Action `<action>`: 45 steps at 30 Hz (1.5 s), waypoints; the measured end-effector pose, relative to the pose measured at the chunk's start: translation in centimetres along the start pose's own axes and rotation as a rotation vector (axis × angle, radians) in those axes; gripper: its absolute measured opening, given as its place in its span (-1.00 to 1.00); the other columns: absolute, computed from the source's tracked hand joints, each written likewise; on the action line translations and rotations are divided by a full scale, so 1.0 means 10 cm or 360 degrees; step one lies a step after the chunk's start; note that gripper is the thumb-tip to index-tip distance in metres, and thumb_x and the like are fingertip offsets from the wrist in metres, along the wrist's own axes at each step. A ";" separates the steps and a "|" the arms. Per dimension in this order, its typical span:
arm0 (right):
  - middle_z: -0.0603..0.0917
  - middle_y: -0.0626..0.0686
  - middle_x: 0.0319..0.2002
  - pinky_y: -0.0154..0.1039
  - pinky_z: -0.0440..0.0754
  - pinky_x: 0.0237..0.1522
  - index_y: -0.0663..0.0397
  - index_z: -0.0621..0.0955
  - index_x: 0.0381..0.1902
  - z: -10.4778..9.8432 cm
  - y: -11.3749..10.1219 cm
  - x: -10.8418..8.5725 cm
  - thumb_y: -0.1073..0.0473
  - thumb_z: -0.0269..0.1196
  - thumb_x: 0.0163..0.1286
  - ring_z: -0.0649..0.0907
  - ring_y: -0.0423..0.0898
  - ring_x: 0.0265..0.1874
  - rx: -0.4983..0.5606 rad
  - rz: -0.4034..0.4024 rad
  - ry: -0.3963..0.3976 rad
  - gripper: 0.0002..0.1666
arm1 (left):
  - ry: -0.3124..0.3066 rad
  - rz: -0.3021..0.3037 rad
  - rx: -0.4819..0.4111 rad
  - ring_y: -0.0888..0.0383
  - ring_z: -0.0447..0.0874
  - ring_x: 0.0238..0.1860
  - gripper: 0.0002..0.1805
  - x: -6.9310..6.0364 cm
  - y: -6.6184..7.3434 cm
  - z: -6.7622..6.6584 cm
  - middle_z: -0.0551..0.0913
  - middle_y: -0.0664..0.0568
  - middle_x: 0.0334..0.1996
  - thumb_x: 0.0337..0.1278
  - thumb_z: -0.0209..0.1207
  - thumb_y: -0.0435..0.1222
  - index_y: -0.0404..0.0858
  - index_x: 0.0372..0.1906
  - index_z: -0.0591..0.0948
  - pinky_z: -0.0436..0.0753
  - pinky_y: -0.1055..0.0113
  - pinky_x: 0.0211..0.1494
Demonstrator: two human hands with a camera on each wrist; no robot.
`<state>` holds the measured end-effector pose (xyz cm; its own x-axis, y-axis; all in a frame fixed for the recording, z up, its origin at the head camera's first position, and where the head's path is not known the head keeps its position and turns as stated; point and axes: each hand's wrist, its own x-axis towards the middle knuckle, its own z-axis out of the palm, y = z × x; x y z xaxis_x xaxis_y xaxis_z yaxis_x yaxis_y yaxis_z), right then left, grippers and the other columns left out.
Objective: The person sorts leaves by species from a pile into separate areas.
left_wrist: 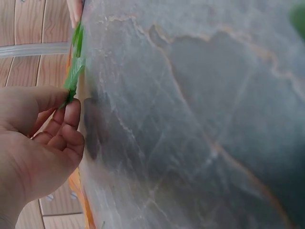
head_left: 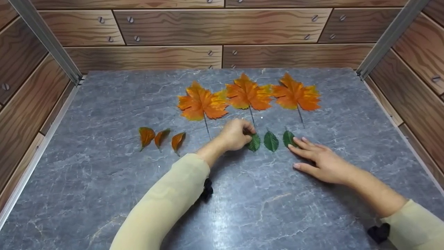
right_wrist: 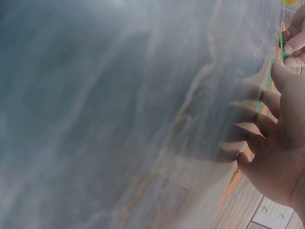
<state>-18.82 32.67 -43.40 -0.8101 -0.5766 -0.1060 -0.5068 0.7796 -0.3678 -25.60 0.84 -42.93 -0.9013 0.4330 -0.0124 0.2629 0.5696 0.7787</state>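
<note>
Three small green leaves lie in a row on the table. My left hand (head_left: 237,134) pinches the leftmost green leaf (head_left: 254,143) between thumb and fingers; the left wrist view shows the same green leaf (left_wrist: 72,78) at the fingertips. Beside it, the middle green leaf (head_left: 271,141) lies untouched. With fingers spread and fairly straight, my right hand (head_left: 322,160) rests its fingertips at the edge of the rightmost green leaf (head_left: 288,138), partly covering it. In the right wrist view, the right hand (right_wrist: 281,138) has its fingers extended toward the tabletop.
Behind the hands, three orange maple leaves on stems (head_left: 202,103), (head_left: 248,93), (head_left: 296,93) lie in a row. Left of the left hand are three small brown-orange leaves (head_left: 147,135), (head_left: 160,138), (head_left: 178,141). Wood-patterned walls (head_left: 222,26) enclose the grey marbled table (head_left: 86,173).
</note>
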 end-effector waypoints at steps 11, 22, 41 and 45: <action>0.16 0.15 0.67 0.45 0.03 0.52 -0.06 0.33 0.66 0.03 -0.01 0.01 -0.25 0.16 0.64 0.13 0.30 0.63 0.0016 -0.0017 0.0006 -0.21 | -0.0015 -0.0011 0.0073 0.11 0.68 -0.11 -0.82 -0.02 -0.01 -0.01 0.80 -0.05 -0.15 0.36 0.30 -0.44 -0.30 -0.03 0.80 0.62 0.31 0.06; 0.14 0.14 0.68 0.44 0.03 0.53 -0.08 0.32 0.66 0.04 0.01 0.00 -0.26 0.14 0.64 0.12 0.29 0.64 0.0009 -0.0005 -0.0015 -0.20 | -0.0102 0.0024 0.0016 0.03 0.71 -0.04 -0.80 -0.19 0.03 -0.19 0.77 -0.08 -0.11 0.45 0.28 -0.38 -0.32 0.05 0.78 0.66 0.23 0.05; 0.17 0.18 0.66 0.47 0.06 0.50 -0.04 0.34 0.65 0.00 0.00 -0.01 -0.23 0.17 0.64 0.14 0.33 0.62 0.0006 -0.0023 0.0018 -0.21 | -0.0561 0.0239 0.0200 0.26 0.57 -0.32 -0.82 -1.10 -0.07 -0.77 0.74 0.11 -0.32 0.38 0.31 -0.38 -0.30 -0.02 0.79 0.61 0.31 -0.16; 0.17 0.18 0.66 0.48 0.06 0.50 -0.04 0.35 0.65 0.01 0.00 -0.02 -0.23 0.17 0.64 0.14 0.33 0.63 0.0010 -0.0022 0.0024 -0.21 | -0.0596 0.0244 0.0206 0.29 0.60 -0.31 -0.86 -1.30 -0.22 -0.81 0.75 0.14 -0.32 0.30 0.35 -0.39 -0.28 -0.10 0.79 0.65 0.31 -0.12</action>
<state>-18.66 32.78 -43.48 -0.8073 -0.5837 -0.0871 -0.5162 0.7699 -0.3752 -17.29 -11.70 -39.36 -0.6675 0.7297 -0.1483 0.4464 0.5516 0.7046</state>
